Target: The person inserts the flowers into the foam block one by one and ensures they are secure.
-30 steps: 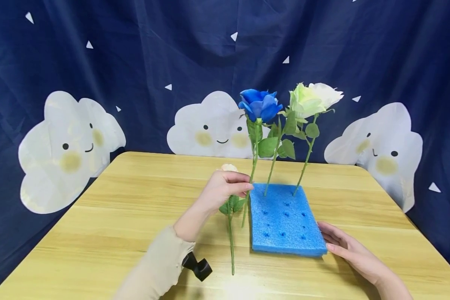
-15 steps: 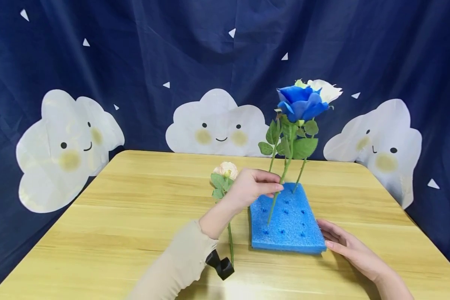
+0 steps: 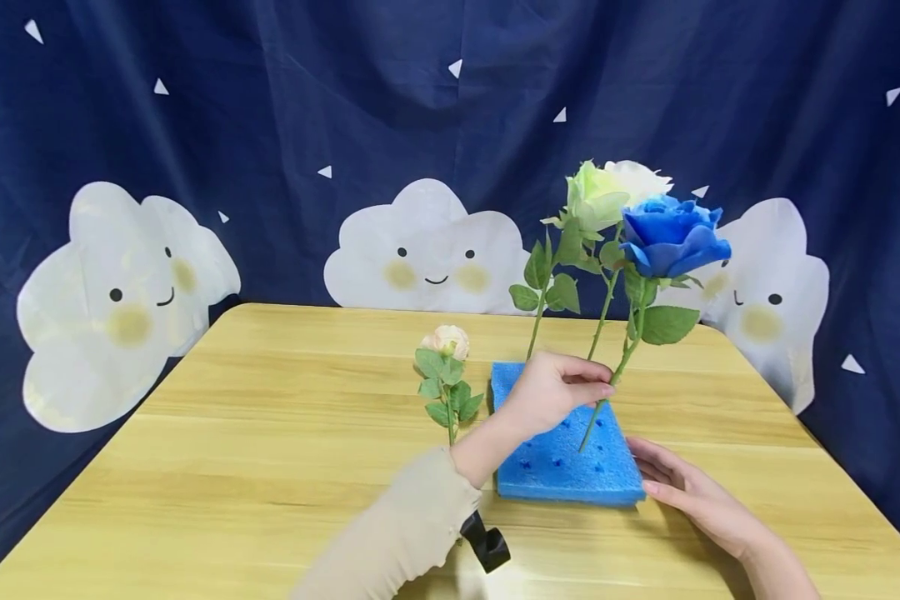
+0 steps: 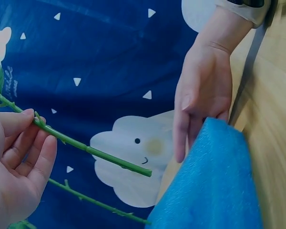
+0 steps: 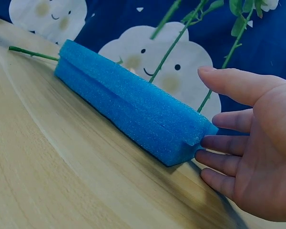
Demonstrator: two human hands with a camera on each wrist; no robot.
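Observation:
My left hand (image 3: 558, 392) pinches the green stem of a blue rose (image 3: 673, 237) between thumb and fingers. In the left wrist view the cut end of that stem (image 4: 119, 161) hangs free in the air. Below it lies a blue foam block (image 3: 570, 479) with several small holes in its top. A pale green rose (image 3: 594, 200) and a white rose (image 3: 637, 179) stand upright in the block's far part. Beside the block's right edge is my right hand (image 3: 693, 496), its fingers extended; in the right wrist view the fingertips touch the foam's end (image 5: 181, 148).
A pale pink rose (image 3: 447, 342) with green leaves lies on the wooden table (image 3: 270, 467), left of the block. Its lower stem passes behind the left sleeve (image 3: 412, 525). A dark blue curtain (image 3: 390, 92) with clouds hangs behind the table.
My left hand has carried the blue rose to the right, from the block's left side to above its right half. The right hand stays by the block's right edge.

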